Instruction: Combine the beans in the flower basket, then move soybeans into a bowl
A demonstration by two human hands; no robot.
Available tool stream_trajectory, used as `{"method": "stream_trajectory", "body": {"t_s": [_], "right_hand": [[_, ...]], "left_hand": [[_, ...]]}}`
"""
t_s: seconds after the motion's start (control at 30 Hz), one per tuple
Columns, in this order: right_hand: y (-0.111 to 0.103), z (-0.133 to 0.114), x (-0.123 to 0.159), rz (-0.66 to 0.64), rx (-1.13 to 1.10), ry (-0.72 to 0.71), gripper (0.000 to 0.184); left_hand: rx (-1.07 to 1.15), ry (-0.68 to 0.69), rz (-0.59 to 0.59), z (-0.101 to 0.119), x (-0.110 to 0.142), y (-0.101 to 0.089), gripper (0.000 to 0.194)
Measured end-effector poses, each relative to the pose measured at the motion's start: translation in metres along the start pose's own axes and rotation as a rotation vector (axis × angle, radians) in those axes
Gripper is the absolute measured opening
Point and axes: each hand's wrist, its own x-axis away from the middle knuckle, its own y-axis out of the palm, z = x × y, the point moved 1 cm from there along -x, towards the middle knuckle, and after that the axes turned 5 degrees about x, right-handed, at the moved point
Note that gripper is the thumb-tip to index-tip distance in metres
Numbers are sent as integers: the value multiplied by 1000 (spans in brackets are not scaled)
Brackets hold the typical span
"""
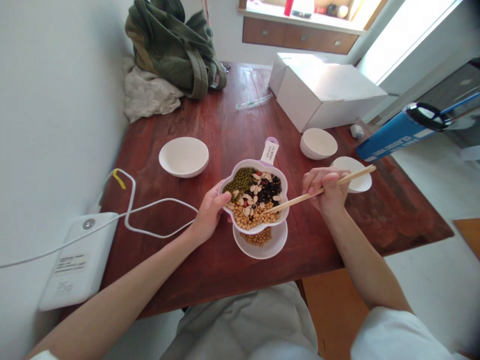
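Note:
My left hand (210, 212) grips the left rim of a flower-shaped white and lilac bowl (285, 192) with a labelled handle, thumb on top. Inside lie green mung beans (240, 180), black beans (270, 190), yellow soybeans (247, 221) and pale, flat seeds (256, 190) scattered on top. My right hand (325, 189) is closed around a pair of chopsticks (300, 198), whose tips reach the soybeans. A round white bowl (277, 246), partly hidden below the flower-shaped one, contains more soybeans (260, 237).
Beyond my left hand is a white bowl (183, 157); at right stand two more, a farther bowl (318, 143) and a nearer bowl (356, 175). A white box (326, 90), blue tumbler (401, 131), green bag (172, 50), white cable (150, 232) and white power strip (78, 260) surround the work area.

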Motion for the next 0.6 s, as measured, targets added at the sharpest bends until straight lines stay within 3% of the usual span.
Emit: {"method": "stream_trajectory", "body": {"t_s": [0.13,0.6], "right_hand": [[-2,2,4,-60,38,4,63],[10,6,7,-33,-59,175,65]], "left_hand": [[-3,-4,3,0,0,0,59],[-38,-8,19,-2,0,-3,62]]}}
